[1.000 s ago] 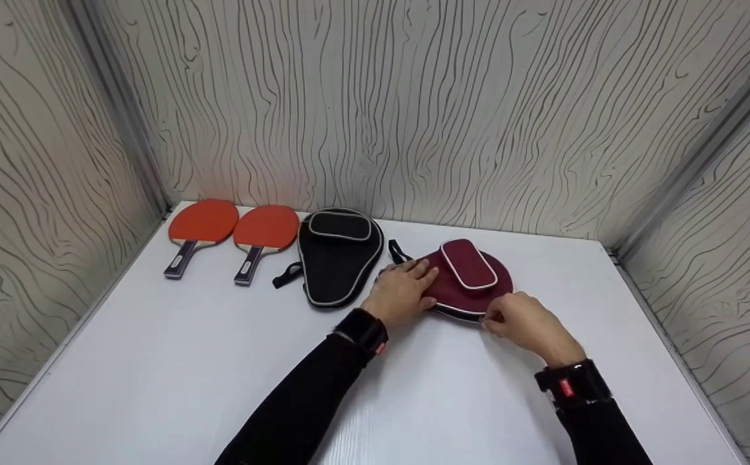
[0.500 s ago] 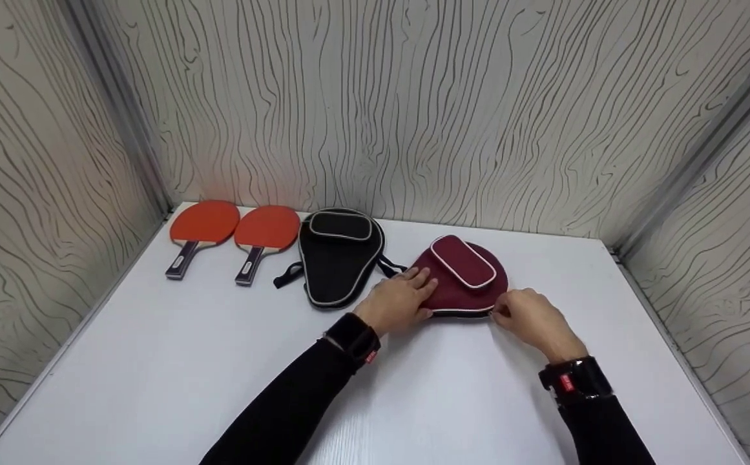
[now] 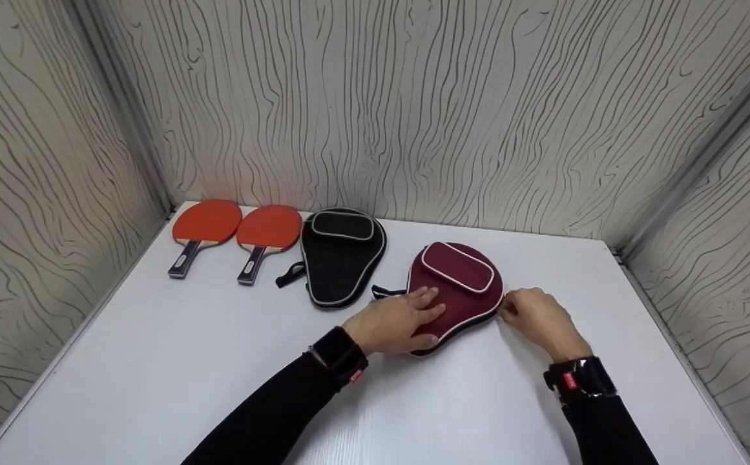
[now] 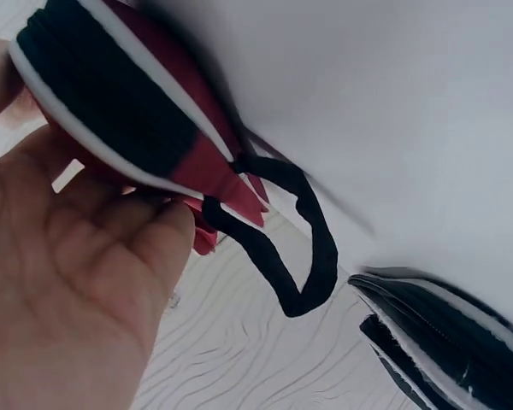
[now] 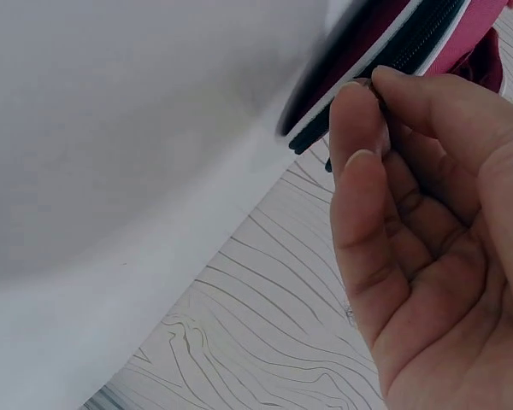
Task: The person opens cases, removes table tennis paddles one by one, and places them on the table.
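A maroon table tennis bat case (image 3: 455, 303) with white piping and a raised pocket lies on the table, its narrow end towards me. My left hand (image 3: 394, 321) rests on its narrow part with fingers spread and straight. At the case's right edge, my right hand (image 3: 536, 321) pinches the zip pull between thumb and forefinger; the pull (image 5: 368, 83) is mostly hidden by the fingertips. In the right wrist view the black zip (image 5: 419, 38) runs away from those fingers, and teeth show along it. A black wrist loop (image 4: 312, 256) sticks out from the case's left side.
To the left lies a black bat case (image 3: 339, 265) with grey piping and its own loop. Beyond it are two table tennis bats with orange-red faces, the nearer (image 3: 268, 229) and the farther (image 3: 207, 221). Patterned panels (image 3: 375, 116) enclose the white table (image 3: 187, 374).
The maroon case has turned, its narrow end swinging from the left towards me with my left hand on it. My right hand has shifted slightly right and up along the case's edge.
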`<state>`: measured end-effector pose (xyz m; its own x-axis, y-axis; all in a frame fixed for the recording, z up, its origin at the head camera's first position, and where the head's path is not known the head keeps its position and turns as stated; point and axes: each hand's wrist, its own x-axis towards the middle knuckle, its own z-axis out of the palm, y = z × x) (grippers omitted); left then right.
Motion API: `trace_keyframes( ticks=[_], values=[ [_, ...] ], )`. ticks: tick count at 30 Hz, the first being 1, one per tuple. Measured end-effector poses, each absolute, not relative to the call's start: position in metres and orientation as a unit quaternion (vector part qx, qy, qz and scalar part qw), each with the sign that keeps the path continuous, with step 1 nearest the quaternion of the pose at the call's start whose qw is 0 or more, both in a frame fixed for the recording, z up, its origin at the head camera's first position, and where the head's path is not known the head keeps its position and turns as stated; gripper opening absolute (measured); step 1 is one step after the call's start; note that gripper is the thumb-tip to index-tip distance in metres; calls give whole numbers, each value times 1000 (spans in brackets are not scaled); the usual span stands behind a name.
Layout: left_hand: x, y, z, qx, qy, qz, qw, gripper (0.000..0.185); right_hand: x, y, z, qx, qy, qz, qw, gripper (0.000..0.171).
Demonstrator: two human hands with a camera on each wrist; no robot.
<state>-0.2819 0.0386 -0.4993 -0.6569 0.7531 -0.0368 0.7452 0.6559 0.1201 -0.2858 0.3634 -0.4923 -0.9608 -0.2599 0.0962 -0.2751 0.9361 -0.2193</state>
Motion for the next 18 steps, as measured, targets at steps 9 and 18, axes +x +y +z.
trace_keyframes(
  ticks=[9, 18],
  values=[
    [-259, 43, -501, 472, 881, 23, 28, 68, -286, 366, -493, 135, -983, 115, 42, 7],
    [-247, 46, -497, 485, 874, 20, 42, 69, -286, 365, -494, 140, -983, 113, 43, 7]
  ],
)
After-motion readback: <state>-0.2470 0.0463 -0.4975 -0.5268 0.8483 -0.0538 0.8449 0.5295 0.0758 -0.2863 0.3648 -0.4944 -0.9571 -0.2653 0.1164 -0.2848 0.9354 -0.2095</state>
